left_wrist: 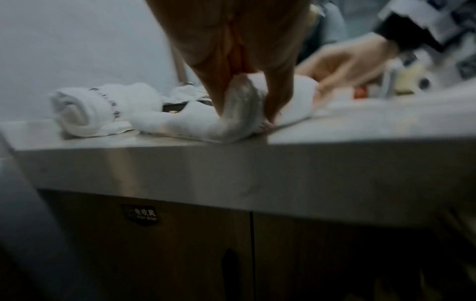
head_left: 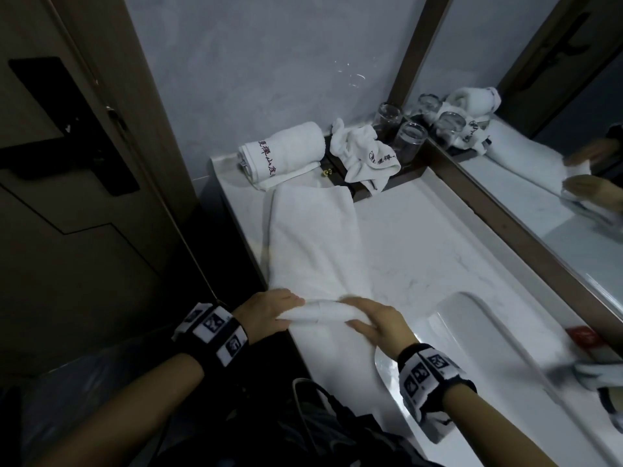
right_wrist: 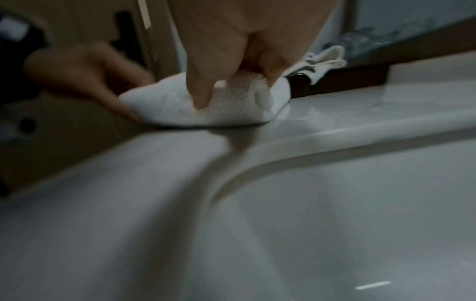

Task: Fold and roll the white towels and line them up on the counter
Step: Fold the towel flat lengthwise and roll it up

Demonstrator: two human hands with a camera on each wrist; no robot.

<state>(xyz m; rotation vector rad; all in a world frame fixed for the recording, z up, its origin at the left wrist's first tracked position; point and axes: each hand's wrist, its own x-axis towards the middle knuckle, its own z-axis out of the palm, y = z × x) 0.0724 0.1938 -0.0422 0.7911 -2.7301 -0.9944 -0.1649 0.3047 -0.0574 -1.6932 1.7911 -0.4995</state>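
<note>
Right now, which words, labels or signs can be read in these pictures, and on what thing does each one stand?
"电吹风", white on a dark cabinet label; a smaller line under it is blurred.
Dark red embroidered Chinese characters on the rolled towel: only "山" is clear.
Embroidered characters on the crumpled towel: too creased to read.
Red packet by the sink: white marks, blurred.
Wristbands: pictograms, no words.

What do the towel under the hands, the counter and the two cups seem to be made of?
Towel: white terry cloth, likely cotton; matte, fuzzy pile, bends softly.
Counter: glossy pale stone or imitation; faint grey veins, reflections.
Cups: clear glass, perhaps plastic; the wall shows through them.
</note>
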